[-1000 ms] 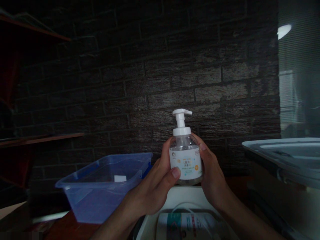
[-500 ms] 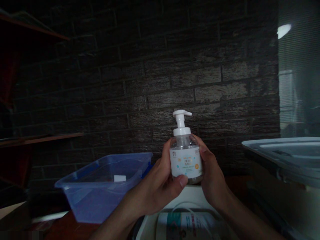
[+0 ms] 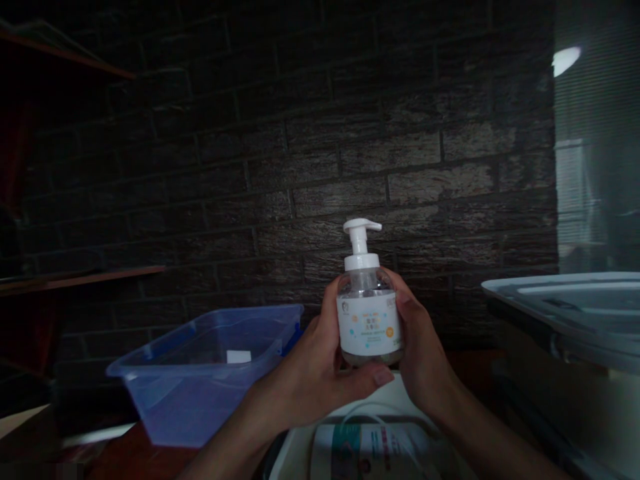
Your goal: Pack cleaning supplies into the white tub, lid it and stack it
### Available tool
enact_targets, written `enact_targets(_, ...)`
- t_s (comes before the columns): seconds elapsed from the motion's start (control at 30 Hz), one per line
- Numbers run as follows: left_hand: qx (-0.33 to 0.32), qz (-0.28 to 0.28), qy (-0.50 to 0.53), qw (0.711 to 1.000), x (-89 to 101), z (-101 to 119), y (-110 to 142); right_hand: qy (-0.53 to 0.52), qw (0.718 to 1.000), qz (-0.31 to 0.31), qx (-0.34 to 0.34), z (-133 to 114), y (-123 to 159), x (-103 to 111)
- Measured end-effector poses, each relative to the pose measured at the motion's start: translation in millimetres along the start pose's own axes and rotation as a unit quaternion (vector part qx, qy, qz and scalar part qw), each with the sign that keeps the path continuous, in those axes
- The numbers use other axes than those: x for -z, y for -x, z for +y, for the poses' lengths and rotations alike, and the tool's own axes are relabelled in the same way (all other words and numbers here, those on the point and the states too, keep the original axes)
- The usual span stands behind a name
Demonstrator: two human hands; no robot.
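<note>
A clear pump bottle [image 3: 369, 307] with a white pump head and a white label stands upright in front of me, held between both hands. My left hand [image 3: 320, 373] wraps its left side, with the thumb lying under the bottle's base. My right hand [image 3: 423, 357] closes around the right side and back of the bottle. The nozzle points right.
A translucent blue plastic bin [image 3: 200, 370] sits tilted at the lower left. Below my hands is a white container [image 3: 320, 447] holding a labelled item [image 3: 373, 453]. A grey-white lid [image 3: 570, 310] juts in from the right. A dark brick wall [image 3: 300, 153] stands behind, with wooden shelves [image 3: 85, 277] on the left.
My left thumb has slid down from the label to beneath the bottle's base. The bottle has turned slightly and stays at about the same height.
</note>
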State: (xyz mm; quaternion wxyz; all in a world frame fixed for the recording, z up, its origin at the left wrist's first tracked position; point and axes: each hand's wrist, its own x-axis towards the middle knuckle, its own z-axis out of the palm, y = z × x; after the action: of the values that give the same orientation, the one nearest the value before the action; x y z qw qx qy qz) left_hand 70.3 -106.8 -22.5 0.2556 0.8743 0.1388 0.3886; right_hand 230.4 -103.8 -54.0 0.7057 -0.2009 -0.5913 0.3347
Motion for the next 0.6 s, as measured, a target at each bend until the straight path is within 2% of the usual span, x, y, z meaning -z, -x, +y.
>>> enact_targets(0.33,-0.015,0.001,0.042,0.999,0.9,-4,-2,0.008,1.0,0.0,0.003,-4,0,-2)
enact_targets(0.6,-0.009,-0.016,0.132,0.991,9.0,-10,0,0.037,0.999,-0.028,0.015,-13,4,0)
